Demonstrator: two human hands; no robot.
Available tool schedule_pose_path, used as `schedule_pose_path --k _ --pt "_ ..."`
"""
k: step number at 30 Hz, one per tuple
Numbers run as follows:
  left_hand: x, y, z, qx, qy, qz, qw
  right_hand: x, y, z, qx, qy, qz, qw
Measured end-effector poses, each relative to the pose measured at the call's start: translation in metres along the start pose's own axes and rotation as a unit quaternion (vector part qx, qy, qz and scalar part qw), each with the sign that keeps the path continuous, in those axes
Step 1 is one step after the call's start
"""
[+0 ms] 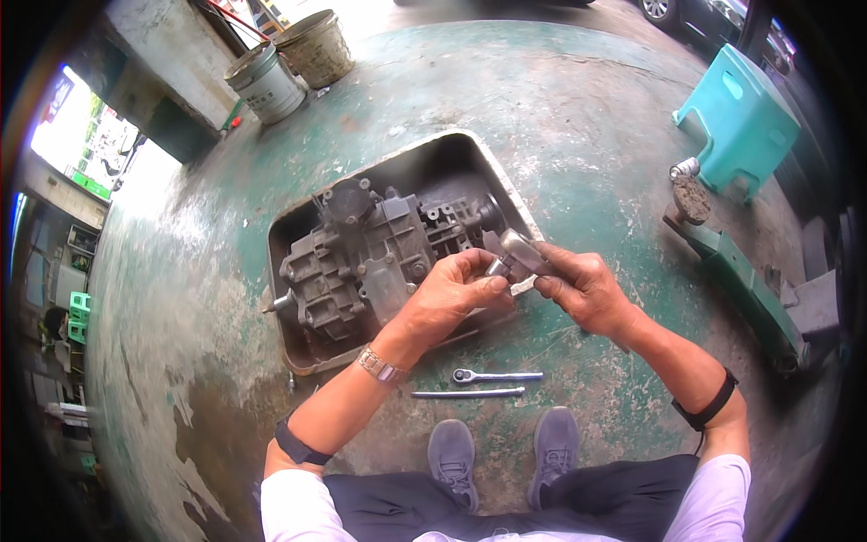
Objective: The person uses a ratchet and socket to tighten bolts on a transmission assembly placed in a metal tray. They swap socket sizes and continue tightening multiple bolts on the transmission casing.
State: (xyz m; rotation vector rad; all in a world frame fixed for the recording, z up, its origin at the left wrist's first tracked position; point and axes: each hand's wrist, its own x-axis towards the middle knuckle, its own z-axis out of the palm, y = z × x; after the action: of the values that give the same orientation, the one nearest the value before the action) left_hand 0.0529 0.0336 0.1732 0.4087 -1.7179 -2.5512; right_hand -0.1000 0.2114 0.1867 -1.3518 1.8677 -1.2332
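My left hand (456, 294) pinches a small shiny metal socket-like piece (499, 267). My right hand (580, 285) is closed on a larger silvery metal tool (519, 246), held against that piece over the right part of a greasy gearbox (388, 280). The exact shape of the tool is partly hidden by my fingers. The gearbox lies inside a dirty metal tray (424, 142). Below the tray, a ratchet (501, 376) and a straight steel bar (465, 393) lie side by side on the floor, just beyond my shoes.
A green floor jack (727, 275) stands at right, near a turquoise plastic stool (741, 117). Two dirty buckets (266, 86) stand at the back left beside a pillar (185, 63). Parked cars (659, 11) show at the top edge. Green crates (79, 316) are at far left.
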Motion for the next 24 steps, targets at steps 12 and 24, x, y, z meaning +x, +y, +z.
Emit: schedule_pose_path --k 12,24 --pt "-0.005 0.004 0.006 0.074 -0.029 0.055 0.995 -0.004 -0.020 -0.010 0.071 -0.017 -0.068 0.995" --pt "-0.010 -0.001 0.010 0.077 -0.038 0.102 0.991 -0.005 -0.035 -0.024 0.041 0.014 -0.090 0.995"
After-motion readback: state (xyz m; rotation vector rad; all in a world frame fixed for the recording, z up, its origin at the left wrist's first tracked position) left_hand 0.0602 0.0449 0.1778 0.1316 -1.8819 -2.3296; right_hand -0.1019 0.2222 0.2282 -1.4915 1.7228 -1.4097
